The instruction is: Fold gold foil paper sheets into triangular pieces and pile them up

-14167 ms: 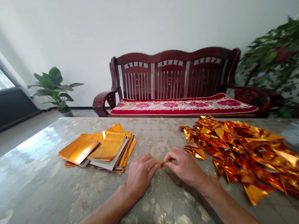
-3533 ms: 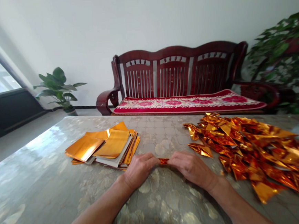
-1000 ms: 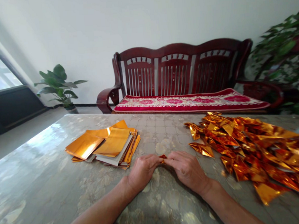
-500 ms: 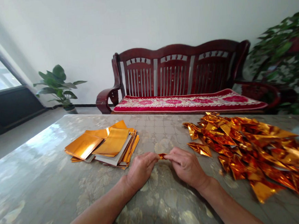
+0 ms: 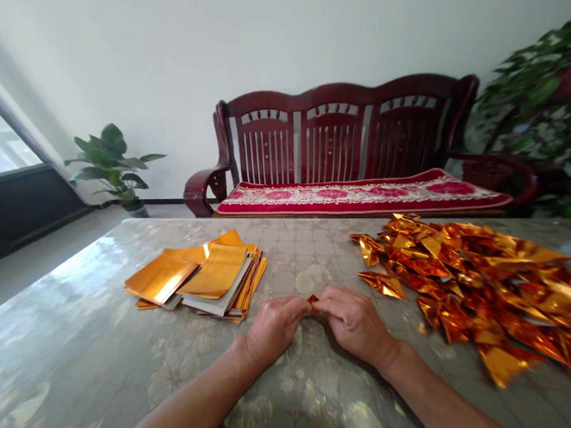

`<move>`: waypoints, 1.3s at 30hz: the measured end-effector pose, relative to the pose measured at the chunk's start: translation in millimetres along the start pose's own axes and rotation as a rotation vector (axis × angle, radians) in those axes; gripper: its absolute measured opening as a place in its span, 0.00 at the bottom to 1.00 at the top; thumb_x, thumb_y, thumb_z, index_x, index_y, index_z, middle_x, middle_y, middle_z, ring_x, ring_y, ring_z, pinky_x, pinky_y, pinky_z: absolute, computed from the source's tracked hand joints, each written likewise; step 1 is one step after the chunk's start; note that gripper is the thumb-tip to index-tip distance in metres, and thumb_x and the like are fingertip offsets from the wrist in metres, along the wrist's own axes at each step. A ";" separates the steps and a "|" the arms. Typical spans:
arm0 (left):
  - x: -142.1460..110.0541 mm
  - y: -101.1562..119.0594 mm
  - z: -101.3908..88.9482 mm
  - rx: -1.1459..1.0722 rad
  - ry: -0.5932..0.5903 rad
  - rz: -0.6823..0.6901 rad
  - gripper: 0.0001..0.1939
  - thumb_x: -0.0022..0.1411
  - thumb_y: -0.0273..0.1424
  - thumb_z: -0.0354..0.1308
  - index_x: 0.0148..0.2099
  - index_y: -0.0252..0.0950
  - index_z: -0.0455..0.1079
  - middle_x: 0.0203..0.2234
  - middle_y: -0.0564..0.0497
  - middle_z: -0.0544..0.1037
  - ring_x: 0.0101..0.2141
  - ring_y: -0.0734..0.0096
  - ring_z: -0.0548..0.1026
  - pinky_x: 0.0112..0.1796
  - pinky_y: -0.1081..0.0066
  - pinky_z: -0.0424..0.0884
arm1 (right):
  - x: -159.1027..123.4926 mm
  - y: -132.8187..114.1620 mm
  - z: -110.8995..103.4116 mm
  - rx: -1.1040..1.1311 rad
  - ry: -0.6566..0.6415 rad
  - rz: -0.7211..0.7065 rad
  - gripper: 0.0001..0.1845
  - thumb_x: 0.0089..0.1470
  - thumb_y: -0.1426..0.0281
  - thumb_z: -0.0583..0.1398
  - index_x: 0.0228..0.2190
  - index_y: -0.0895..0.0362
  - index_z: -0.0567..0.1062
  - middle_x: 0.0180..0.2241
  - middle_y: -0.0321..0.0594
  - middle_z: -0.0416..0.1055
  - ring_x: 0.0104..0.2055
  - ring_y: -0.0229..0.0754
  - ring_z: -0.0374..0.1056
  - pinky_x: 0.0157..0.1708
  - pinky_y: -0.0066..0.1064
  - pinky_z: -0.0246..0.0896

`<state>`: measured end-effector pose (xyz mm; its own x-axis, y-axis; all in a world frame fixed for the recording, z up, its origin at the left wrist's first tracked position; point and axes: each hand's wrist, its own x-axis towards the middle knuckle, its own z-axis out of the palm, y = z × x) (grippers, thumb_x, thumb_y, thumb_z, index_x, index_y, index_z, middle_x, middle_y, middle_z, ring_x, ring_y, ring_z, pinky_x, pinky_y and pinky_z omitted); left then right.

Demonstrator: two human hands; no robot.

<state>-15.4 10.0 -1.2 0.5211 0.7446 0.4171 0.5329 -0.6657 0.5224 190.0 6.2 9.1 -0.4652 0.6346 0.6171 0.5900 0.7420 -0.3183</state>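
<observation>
Gold foil piece [image 5: 313, 299] sits pinched between your two hands, low over the table [image 5: 79, 362] near its middle, with only a small orange-red tip showing between your fingertips. Your left hand [image 5: 273, 327] closes on it from the left, and your right hand [image 5: 354, 321] closes on it from the right (knuckles up, thumbs tucked under, so the rest of the piece is hidden). Both forearms rest on the patterned tabletop. To the left lies a stack of flat gold sheets [image 5: 199, 281], close to your left hand. To the right spreads a pile of folded gold pieces [image 5: 474, 285], near your right hand but not touching it.
</observation>
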 end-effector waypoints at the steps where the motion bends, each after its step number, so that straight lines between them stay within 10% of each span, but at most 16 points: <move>1: 0.0 0.9 -0.2 0.012 0.009 -0.014 0.11 0.70 0.27 0.49 0.37 0.37 0.72 0.28 0.54 0.76 0.30 0.77 0.74 0.33 0.79 0.65 | 0.3 -0.5 -0.2 -0.003 0.006 0.007 0.16 0.55 0.82 0.54 0.31 0.55 0.79 0.27 0.38 0.72 0.32 0.38 0.67 0.33 0.27 0.59; 22: -0.4 1.6 -6.3 0.179 -0.047 0.142 0.10 0.68 0.23 0.48 0.38 0.36 0.70 0.27 0.54 0.76 0.29 0.74 0.74 0.32 0.77 0.65 | -1.9 -9.5 2.4 -0.103 -0.036 -0.095 0.16 0.60 0.79 0.50 0.28 0.57 0.76 0.24 0.39 0.67 0.29 0.40 0.62 0.30 0.31 0.53; 33: -1.4 -6.7 -0.8 0.005 0.080 -0.148 0.13 0.70 0.31 0.50 0.55 0.42 0.66 0.40 0.53 0.81 0.39 0.73 0.79 0.40 0.77 0.71 | -1.9 10.7 -2.3 0.030 0.046 0.191 0.16 0.54 0.79 0.59 0.43 0.52 0.75 0.33 0.34 0.78 0.34 0.39 0.74 0.36 0.27 0.65; 39: 1.4 -3.9 -0.5 -0.130 0.106 -0.145 0.11 0.69 0.30 0.51 0.48 0.42 0.73 0.34 0.56 0.81 0.35 0.75 0.79 0.38 0.80 0.71 | 0.9 12.5 -6.0 0.080 0.042 0.164 0.13 0.56 0.77 0.58 0.39 0.50 0.77 0.34 0.33 0.79 0.35 0.38 0.75 0.37 0.27 0.66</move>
<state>-17.1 13.6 -2.3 0.3688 0.8379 0.4023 0.5033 -0.5439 0.6715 200.9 14.8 10.0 -0.3382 0.7404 0.5809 0.6005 0.6451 -0.4726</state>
